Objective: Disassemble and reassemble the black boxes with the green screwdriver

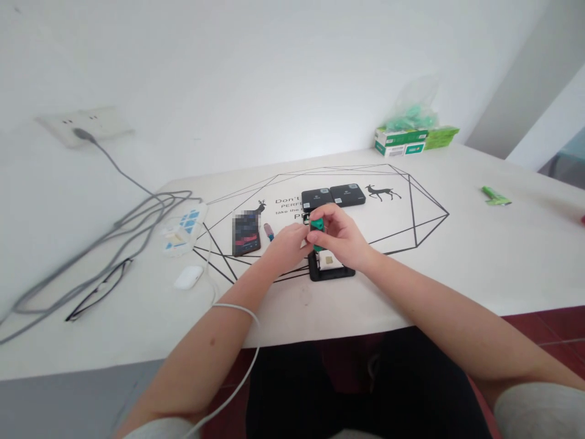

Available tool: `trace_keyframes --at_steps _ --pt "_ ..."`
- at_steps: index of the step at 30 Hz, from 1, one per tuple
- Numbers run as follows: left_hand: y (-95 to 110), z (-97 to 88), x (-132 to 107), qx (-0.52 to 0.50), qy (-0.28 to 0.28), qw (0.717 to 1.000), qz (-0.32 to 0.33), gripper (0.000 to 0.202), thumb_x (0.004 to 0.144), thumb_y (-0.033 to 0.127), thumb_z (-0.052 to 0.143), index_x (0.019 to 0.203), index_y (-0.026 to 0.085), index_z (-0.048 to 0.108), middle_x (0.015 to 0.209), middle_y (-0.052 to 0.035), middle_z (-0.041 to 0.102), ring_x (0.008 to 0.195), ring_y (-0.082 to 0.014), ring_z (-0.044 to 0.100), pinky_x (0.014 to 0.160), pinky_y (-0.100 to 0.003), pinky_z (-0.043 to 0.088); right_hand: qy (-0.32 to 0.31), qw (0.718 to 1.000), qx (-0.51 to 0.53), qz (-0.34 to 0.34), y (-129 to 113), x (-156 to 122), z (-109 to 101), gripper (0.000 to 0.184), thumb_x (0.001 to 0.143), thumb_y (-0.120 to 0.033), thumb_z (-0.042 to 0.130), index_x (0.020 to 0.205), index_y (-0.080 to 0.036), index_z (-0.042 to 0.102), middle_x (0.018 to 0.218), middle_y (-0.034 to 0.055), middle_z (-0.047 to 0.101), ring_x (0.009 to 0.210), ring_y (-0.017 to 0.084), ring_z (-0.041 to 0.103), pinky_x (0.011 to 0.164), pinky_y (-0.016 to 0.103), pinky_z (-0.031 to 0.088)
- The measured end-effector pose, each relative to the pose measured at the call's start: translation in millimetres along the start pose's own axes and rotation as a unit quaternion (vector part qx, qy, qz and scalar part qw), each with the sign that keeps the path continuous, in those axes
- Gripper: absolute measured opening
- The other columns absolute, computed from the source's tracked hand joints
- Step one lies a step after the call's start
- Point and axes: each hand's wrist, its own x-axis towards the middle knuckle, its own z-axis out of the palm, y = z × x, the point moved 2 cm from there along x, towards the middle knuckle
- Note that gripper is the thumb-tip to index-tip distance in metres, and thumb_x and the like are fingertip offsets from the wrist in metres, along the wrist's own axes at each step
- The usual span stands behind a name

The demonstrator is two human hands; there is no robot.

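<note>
Curling nearly closed, both hands (289,247) (343,235) pinch a small, blocky, teal-green object (317,225), partly hidden by their grip.

R hand (339,230) holds green obj (317,225), L hand (290,242) at it, nr blk frame (333,276); phone (247,235) further L.

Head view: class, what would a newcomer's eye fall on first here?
First, the hands, meeting near the middle, a small green object between them, above a black frame. Just beyond them, two flat black boxes lie side by side. Farther back, to the right, a clear bag sits on green-and-white boxes.
</note>
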Motion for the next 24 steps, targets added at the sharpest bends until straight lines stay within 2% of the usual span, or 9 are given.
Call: trace_keyframes --at_steps 3,5,7,9,12,16,20,24 --pt "2 -7.5 5 -0.05 0.014 0.998 -0.019 0.017 0.089 0.009 0.055 0.089 0.019 0.068 0.094 -0.0045 0.073 0.094 -0.0236 0.069 0.087 -0.036 0.054 -0.02 0.996 -0.082 -0.001 1 -4 0 0.045 0.087 -0.045 0.077 0.126 -0.028 0.06 0.105 0.0037 0.062 0.086 0.016 0.063 0.08 0.035 0.061" --pt "3 -11.8 10 -0.074 0.029 0.996 -0.044 0.017 0.088 0.009 0.056 0.089 0.018 0.07 0.093 -0.0041 0.074 0.09 -0.0228 0.069 0.085 -0.035 0.054 -0.025 0.994 -0.105 0.004 4 -5 -5 0.05 0.09 -0.045 0.074 0.135 -0.029 0.058 0.106 0.0045 0.063 0.083 0.017 0.062 0.08 0.037 0.06" --pt "4 -13.4 15 -0.08 0.041 0.993 -0.074 0.014 0.088 0.013 0.06 0.092 0.018 0.072 0.092 -0.0042 0.075 0.088 -0.023 0.07 0.083 -0.035 0.054 0.013 0.995 -0.096 0.006 6 0 -16 0.054 0.088 -0.046 0.075 0.136 -0.03 0.057 0.108 0.0047 0.064 0.086 0.018 0.063 0.078 0.036 0.06" --pt "4 -11.8 22 -0.096 0.057 0.988 -0.103 0.014 0.088 0.014 0.062 0.092 0.018 0.075 0.093 -0.004 0.077 0.088 -0.0222 0.07 0.085 -0.034 0.054 0.079 0.992 -0.095 -0.006 7 9 -33 0.056 0.085 -0.047 0.079 0.134 -0.032 0.058 0.106 0.0032 0.062 0.087 0.018 0.062 0.077 0.036 0.06" --pt "2 -1.8 34 -0.198 0.064 0.969 -0.133 0.016 0.087 0.014 0.065 0.095 0.018 0.078 0.097 -0.0043 0.079 0.09 -0.0208 0.071 0.085 -0.032 0.055 0.166 0.981 -0.098 -0.026 8 30 -59 0.058 0.083 -0.049 0.08 0.134 -0.036 0.056 0.101 0.0008 0.058 0.079 0.017 0.059 0.074 0.036 0.059" --pt "-2 18.2 41 -0.31 0.101 0.933 -0.151 0.013 0.085 0.017 0.069 0.094 0.017 0.079 0.095 -0.0061 0.079 0.09 -0.0212 0.072 0.086 -0.033 0.055 0.178 0.978 -0.109 -0.007 14 51 -79 0.061 0.081 -0.052 0.08 0.134 -0.038 0.053 0.103 0.0 0.057 0.07 0.014 0.057 0.064 0.035 0.06" --pt "-3 35.7 38 -0.375 0.126 0.906 -0.151 0.015 0.085 0.02 0.072 0.099 0.016 0.078 0.095 -0.0061 0.078 0.087 -0.0187 0.07 0.086 -0.032 0.055 0.225 0.967 -0.117 -0.003 25 48 -87 0.063 0.08 -0.052 0.079 0.134 -0.036 0.052 0.105 0.0002 0.057 0.07 0.013 0.058 0.062 0.034 0.061" --pt "-3 45.4 35 -0.383 0.116 0.904 -0.148 0.015 0.086 0.021 0.074 0.099 0.016 0.078 0.097 -0.0058 0.078 0.088 -0.0179 0.07 0.086 -0.032 0.054 0.275 0.957 -0.088 0.004 36 34 -92 0.062 0.081 -0.05 0.078 0.134 -0.035 0.05 0.102 -0.0004 0.056 0.074 0.014 0.061 0.064 0.033 0.061"
